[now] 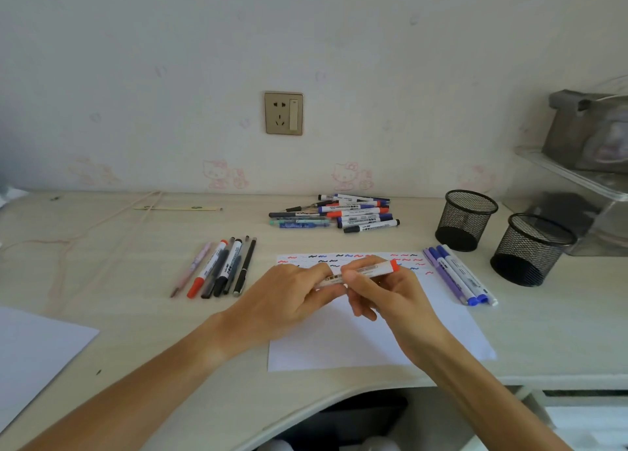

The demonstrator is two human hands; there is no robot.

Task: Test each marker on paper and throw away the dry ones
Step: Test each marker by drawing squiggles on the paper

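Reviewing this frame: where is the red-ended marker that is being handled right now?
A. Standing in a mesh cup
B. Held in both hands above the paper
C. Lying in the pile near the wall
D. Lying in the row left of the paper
B: the left hand and right hand both grip the red-ended marker, held level above the paper with its scribble marks, not among the pile, the row or the mesh cups.

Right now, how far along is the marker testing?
Partway. The paper already has rows of red, blue and black squiggles, and tested pens lie in a left row and a right row. Both hands hold a red marker. The far pile looks untested.
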